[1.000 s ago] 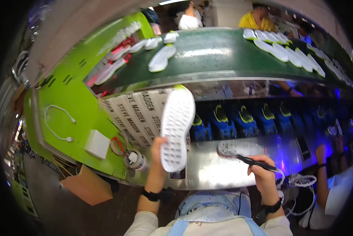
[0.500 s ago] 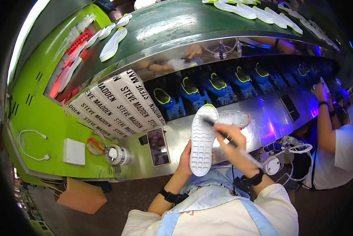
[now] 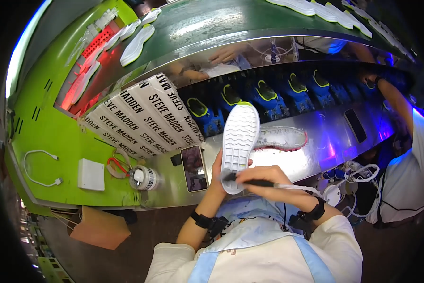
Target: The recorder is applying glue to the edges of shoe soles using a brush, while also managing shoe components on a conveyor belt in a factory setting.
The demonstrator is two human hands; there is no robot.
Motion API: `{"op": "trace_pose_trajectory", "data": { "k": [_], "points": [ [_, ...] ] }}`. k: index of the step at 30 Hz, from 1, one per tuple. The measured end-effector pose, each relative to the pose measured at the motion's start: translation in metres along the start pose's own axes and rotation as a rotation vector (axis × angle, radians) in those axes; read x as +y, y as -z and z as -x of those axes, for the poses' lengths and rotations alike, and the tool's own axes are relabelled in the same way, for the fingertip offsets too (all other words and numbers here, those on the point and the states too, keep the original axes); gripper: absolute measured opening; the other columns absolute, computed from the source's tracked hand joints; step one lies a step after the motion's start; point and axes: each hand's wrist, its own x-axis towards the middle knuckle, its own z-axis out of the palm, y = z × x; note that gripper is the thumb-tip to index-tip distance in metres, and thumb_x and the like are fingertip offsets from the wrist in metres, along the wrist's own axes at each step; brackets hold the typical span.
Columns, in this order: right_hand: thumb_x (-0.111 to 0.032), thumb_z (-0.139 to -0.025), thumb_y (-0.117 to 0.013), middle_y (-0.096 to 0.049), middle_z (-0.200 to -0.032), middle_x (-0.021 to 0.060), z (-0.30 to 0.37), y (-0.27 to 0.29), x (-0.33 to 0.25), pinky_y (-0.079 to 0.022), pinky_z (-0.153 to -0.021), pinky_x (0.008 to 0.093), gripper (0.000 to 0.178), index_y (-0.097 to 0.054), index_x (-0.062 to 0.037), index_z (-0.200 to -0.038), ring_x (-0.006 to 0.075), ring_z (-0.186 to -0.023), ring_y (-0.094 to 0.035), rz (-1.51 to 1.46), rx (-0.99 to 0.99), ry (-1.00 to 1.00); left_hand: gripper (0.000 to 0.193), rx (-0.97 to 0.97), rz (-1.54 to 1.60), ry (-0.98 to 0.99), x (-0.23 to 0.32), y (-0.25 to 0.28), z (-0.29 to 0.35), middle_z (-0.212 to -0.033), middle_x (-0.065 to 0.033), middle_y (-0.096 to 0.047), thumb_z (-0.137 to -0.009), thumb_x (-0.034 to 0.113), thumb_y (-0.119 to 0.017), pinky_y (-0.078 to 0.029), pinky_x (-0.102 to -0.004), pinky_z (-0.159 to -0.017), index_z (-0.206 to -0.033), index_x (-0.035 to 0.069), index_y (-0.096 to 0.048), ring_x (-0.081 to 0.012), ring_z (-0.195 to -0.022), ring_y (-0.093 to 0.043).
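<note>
A white shoe sole (image 3: pixel 241 129) with a wavy and gridded tread and a lime tip is held upright in front of me. My left hand (image 3: pixel 216 170) is closed round its lower left side, with the thumb and fingers partly hidden behind it. My right hand (image 3: pixel 268 178) grips a black-handled brush (image 3: pixel 257 182) with a white tube running back from it. The brush's dark end lies over the lower heel part of the sole and looks blurred. Behind the sole, a pale, sole-shaped piece (image 3: pixel 283 137) with a red rim lies on the metal bench (image 3: pixel 311 165).
A stack wrapped in printed paper (image 3: pixel 141 118) stands left of the sole, near a phone (image 3: pixel 194 168) and a clear jar (image 3: pixel 146 179). Blue shoes on lasts (image 3: pixel 268 96) line the trough behind. More soles (image 3: pixel 137 45) lie on the green belt. Another person's arm (image 3: pixel 396 99) reaches in at right.
The brush and my right hand have moved from the sole's upper part down to its heel end. The sole has risen slightly and tilted. The other person's arm has reached farther toward the trough.
</note>
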Motion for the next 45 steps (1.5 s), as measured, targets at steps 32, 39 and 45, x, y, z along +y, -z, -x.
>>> {"op": "trace_pose_trajectory", "data": {
  "k": [32, 39, 45],
  "points": [
    [-0.003, -0.074, -0.065, -0.067, -0.090, 0.0132, 0.008, -0.004, 0.010, -0.049, -0.077, 0.0318, 0.019, -0.067, -0.0031, -0.093, 0.0227, -0.081, -0.064, 0.073, 0.220, 0.039, 0.066, -0.199, 0.373, 0.076, -0.039, -0.012, -0.020, -0.135, -0.0181, -0.041, -0.085, 0.044, -0.044, -0.043, -0.0454, -0.092, -0.138, 0.006, -0.035, -0.0315, -0.106, -0.049],
    [-0.004, -0.078, -0.065, -0.069, -0.094, 0.0089, 0.012, 0.006, 0.001, -0.050, -0.077, 0.0264, 0.022, -0.067, -0.0030, -0.100, 0.0139, -0.086, -0.064, -0.087, -0.070, -0.129, 0.067, -0.086, 0.235, 0.106, -0.023, -0.023, -0.025, -0.133, -0.0180, -0.043, -0.082, 0.037, -0.048, -0.045, -0.0432, -0.091, -0.138, 0.003, -0.033, -0.0299, -0.106, -0.049],
    [-0.006, -0.085, -0.060, -0.069, -0.085, 0.0061, 0.010, 0.025, -0.004, -0.051, -0.060, 0.0216, 0.014, -0.069, -0.0004, -0.094, 0.0107, -0.063, -0.064, -0.196, -0.253, -0.370, 0.068, -0.187, 0.023, 0.192, -0.012, -0.039, -0.030, -0.130, -0.0273, -0.044, -0.082, 0.038, -0.038, -0.049, -0.0442, -0.090, -0.131, -0.008, -0.038, -0.0332, -0.104, -0.057]
  ]
}}
